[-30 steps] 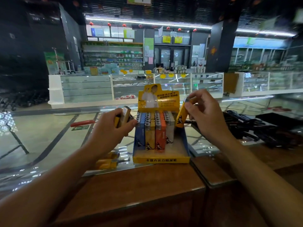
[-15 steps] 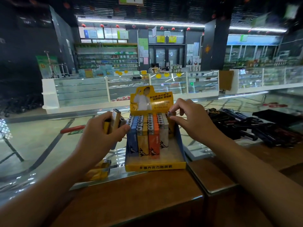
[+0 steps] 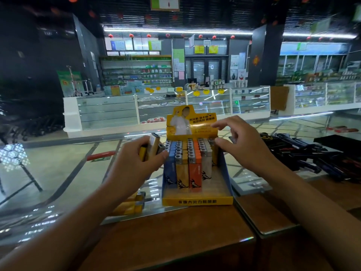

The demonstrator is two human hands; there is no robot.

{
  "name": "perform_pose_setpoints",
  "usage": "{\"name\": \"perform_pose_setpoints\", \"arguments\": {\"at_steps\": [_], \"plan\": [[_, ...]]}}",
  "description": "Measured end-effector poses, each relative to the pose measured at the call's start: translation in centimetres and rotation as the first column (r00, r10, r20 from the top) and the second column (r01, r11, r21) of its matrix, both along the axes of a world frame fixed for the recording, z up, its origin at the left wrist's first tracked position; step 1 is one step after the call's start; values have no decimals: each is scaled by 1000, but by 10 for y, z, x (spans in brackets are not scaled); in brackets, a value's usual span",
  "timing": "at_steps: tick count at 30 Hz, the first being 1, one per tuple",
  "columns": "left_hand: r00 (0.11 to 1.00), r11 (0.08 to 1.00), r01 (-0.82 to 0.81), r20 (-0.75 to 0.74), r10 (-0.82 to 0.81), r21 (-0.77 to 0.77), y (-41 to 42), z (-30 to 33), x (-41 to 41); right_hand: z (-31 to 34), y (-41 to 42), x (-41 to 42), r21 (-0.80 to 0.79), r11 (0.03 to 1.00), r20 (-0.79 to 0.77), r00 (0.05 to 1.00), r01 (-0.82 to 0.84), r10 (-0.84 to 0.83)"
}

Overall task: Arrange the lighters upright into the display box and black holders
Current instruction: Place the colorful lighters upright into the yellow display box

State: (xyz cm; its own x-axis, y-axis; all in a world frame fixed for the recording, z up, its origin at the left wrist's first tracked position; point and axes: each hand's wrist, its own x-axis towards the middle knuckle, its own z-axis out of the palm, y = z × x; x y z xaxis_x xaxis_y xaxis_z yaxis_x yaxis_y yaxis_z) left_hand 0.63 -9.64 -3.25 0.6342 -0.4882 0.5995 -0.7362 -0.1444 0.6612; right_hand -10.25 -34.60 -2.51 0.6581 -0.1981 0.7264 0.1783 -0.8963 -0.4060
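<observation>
A brown wooden counter (image 3: 175, 241) had a glass top (image 3: 48, 173) beside it. Far across the shop stood glass display cases (image 3: 109, 112) and a shelf (image 3: 136, 72) full of small goods. Red lanterns (image 3: 148, 35) hung under a long bright light (image 3: 175, 30).

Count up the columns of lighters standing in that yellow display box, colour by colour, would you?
blue column: 1
yellow columns: 2 (the right one is partly hidden)
orange column: 1
white column: 1
Total: 5
</observation>
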Motion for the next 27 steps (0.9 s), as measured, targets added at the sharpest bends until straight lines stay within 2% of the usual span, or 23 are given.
{"name": "perform_pose_setpoints", "arguments": {"at_steps": [3,8,11,14,19,23,27], "plan": [[1000,999,10,28,-11,36,1,0,0,11,30,-1,-51,996,40,997,-69,71],[996,999,33,81,-34,20,1,-3,8,22,78,8,-198,957,-6,976,-213,216],[995,999,38,93,-40,16,2,-2,9,25,97,20,-254,937,-60,971,-240,233],[992,996,61,106,-67,59,5,-1,7,27,108,30,-326,916,-52,972,-234,230],[996,999,41,80,-44,32,6,0,8,30,107,40,-210,921,11,941,-328,338],[992,997,-38,124,30,63,4,0,14,37,93,42,68,918,112,917,-391,382],[998,999,-44,36,45,-19,4,2,15,37,84,39,263,858,167,897,-441,410]]}}
